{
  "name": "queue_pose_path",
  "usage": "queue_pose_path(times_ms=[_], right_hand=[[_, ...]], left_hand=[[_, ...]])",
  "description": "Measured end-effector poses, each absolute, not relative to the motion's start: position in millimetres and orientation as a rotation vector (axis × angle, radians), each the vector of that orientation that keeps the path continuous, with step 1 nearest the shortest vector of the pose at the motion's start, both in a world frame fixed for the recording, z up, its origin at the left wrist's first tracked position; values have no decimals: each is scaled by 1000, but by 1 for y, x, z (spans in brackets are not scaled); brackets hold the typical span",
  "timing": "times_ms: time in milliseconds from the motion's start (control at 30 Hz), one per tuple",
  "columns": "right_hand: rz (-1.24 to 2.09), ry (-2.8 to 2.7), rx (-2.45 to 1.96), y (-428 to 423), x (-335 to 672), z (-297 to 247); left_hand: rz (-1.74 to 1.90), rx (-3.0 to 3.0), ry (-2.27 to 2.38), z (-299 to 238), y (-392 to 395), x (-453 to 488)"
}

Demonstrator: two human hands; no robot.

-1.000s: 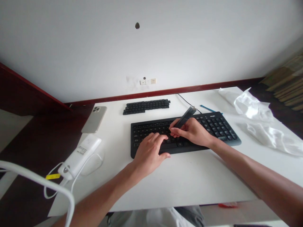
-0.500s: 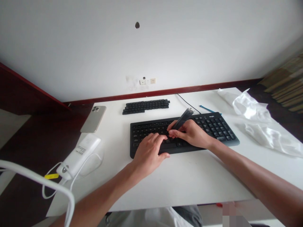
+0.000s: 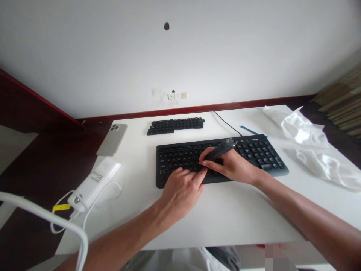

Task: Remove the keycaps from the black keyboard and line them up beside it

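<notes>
A black keyboard (image 3: pixel 270 160) lies on the white desk under both of my hands. My left hand (image 3: pixel 183 190) rests on its lower left part, palm down and empty, with the index finger stretched toward the right fingertips. My right hand (image 3: pixel 232 165) grips a thick dark brush-like tool (image 3: pixel 220 150), slanted up to the right; its exact kind is unclear. The tool's lower end and the keys beneath are hidden by my fingers. Behind the keyboard, black keycaps (image 3: pixel 176 126) lie packed together in rows.
A phone (image 3: pixel 112 140) lies at the desk's left, near a white device (image 3: pixel 94 184) with a looped cable. A blue stick (image 3: pixel 249 130) and crumpled clear plastic (image 3: pixel 304 128) are at the right. The keyboard's cable (image 3: pixel 227 123) runs to the back edge.
My left index finger has moved right, close to the right fingertips. The dark tool leans lower to the right than before. The view has shifted slightly.
</notes>
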State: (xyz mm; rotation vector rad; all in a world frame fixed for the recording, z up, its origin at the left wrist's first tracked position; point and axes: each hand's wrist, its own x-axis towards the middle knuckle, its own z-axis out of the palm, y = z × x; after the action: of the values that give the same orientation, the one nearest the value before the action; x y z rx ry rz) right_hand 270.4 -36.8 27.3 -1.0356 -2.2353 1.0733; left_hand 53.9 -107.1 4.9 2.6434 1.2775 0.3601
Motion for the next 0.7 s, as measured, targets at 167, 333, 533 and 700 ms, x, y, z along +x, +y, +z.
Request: queue_pose_path(times_ms=[167, 333, 533, 700], right_hand=[[1007, -2355, -1013, -44, 270, 35], [1019, -2403, -900, -45, 271, 40], [1121, -2373, -916, -39, 277, 38], [1331, -2244, -911, -28, 285, 33]], left_hand=[[383, 2658, 1288, 3, -107, 54], [384, 2701, 1318, 4, -108, 54], [394, 2677, 1350, 4, -110, 55], [375, 2661, 1357, 3, -109, 55]])
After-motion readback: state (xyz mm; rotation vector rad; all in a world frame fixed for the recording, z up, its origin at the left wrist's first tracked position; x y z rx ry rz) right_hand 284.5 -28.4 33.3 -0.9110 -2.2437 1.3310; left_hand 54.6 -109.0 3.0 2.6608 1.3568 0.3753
